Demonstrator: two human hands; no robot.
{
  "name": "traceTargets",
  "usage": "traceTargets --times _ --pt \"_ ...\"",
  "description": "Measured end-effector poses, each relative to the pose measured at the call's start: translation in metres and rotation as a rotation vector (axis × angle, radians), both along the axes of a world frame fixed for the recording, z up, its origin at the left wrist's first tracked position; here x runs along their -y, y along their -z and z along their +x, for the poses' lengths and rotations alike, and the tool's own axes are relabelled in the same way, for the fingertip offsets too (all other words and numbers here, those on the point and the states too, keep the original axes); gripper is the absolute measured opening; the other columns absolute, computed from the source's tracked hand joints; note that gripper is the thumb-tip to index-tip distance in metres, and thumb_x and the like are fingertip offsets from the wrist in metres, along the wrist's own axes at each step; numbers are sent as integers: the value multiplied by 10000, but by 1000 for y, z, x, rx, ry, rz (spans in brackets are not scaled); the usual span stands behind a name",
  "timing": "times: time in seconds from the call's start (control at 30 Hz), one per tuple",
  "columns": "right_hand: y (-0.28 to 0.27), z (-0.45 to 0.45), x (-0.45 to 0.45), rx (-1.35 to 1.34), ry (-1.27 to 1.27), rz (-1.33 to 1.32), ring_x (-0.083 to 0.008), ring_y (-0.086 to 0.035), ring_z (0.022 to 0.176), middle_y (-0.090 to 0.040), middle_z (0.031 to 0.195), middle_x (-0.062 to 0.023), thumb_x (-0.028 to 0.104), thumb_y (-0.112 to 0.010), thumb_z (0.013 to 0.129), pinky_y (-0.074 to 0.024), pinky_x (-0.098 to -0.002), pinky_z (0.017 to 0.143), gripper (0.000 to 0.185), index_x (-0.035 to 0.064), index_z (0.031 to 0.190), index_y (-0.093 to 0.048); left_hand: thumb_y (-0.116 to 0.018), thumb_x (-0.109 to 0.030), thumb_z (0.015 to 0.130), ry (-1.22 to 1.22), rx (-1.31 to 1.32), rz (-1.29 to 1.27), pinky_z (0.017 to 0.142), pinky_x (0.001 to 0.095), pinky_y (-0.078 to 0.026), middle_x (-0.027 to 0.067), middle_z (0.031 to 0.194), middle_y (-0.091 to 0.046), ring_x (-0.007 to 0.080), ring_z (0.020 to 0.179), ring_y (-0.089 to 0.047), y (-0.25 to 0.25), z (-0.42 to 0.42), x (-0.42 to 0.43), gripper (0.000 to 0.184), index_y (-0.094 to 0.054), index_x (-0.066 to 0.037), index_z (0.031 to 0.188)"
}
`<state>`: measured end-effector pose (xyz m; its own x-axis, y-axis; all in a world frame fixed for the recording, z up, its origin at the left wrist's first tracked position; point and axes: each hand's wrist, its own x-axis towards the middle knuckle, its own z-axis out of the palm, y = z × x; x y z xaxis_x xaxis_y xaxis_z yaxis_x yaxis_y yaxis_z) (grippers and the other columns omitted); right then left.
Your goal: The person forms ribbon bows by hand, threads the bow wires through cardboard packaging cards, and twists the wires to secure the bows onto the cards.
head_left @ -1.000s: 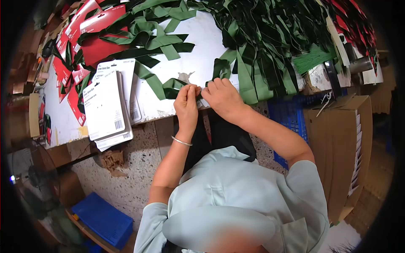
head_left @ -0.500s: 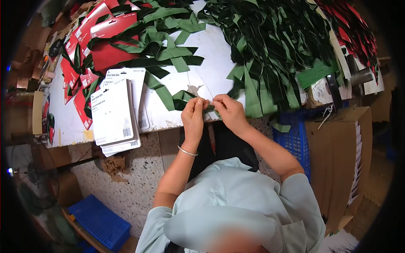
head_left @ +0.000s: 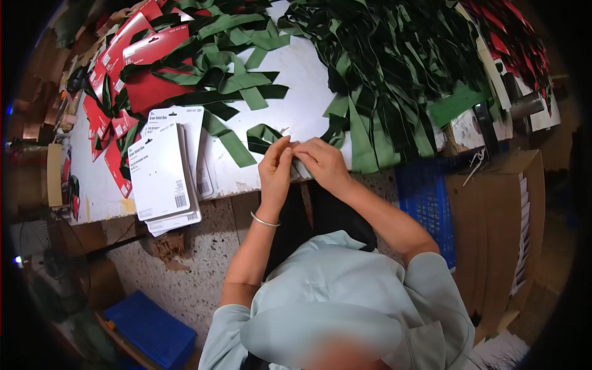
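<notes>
At the table's front edge, my left hand (head_left: pixel 275 169) pinches a green velvet ribbon (head_left: pixel 264 135), whose loop shows just behind the fingers. My right hand (head_left: pixel 324 163) meets it fingertip to fingertip, its fingers closed at the middle of the ribbon. Another dark green piece (head_left: pixel 335 131) shows behind the right hand. The exact spot between the fingertips is too small to make out. To the left lies a stack of white printed cards (head_left: pixel 159 176).
Green bows lie on red cards (head_left: pixel 157 46) at the table's back left. A large heap of green ribbons (head_left: pixel 394 74) covers the right, near green wire ties (head_left: pixel 457 103). Beyond are red ribbons (head_left: pixel 515 43), a cardboard box (head_left: pixel 487 234) and a blue crate (head_left: pixel 425 209).
The hands moved slightly down from the earliest frame and stayed together at the ribbon. A green piece that hung over the blue crate half a second ago no longer shows there.
</notes>
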<state>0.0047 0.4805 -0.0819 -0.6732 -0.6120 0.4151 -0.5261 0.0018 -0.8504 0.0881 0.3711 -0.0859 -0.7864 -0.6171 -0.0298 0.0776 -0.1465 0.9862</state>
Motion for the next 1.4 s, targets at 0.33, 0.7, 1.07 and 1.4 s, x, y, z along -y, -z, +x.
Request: traceTargets --times 0.33,0.7,1.07,1.4 --pt "3 -3 -2 12 -27 3 -233 -625 744 -631 859 -112 -5 -629 832 -492 -303 653 79 -21 909 -635 -546 -58 950 19 -25 -229 834 264 -466 108 1041 -639 155 959 -586 6 4 -3 177 -636 49 1058" --pt "-34 -2 -18 456 -215 -77 -107 -616 756 -625 909 -84 83 -491 981 -525 -239 718 186 -57 977 -614 -534 -55 949 40 42 -303 766 250 -477 106 940 -655 156 827 -615 9 2 4 146 -613 61 987" --pt "-16 7 -52 566 -89 -109 -119 -634 813 -646 886 -73 171 -443 1022 -515 -247 754 261 -34 970 -594 -583 -89 933 -144 169 -366 758 251 -464 72 949 -629 120 817 -567 -10 10 8 146 -609 46 981" --pt "-32 1 -32 554 -55 -84 -70 -611 737 -648 833 -44 132 -531 975 -499 -203 665 175 -15 1009 -619 -642 -46 778 26 127 -1322 866 413 -426 118 1056 -613 340 1033 -546 -3 1 -12 314 -619 -31 1091"
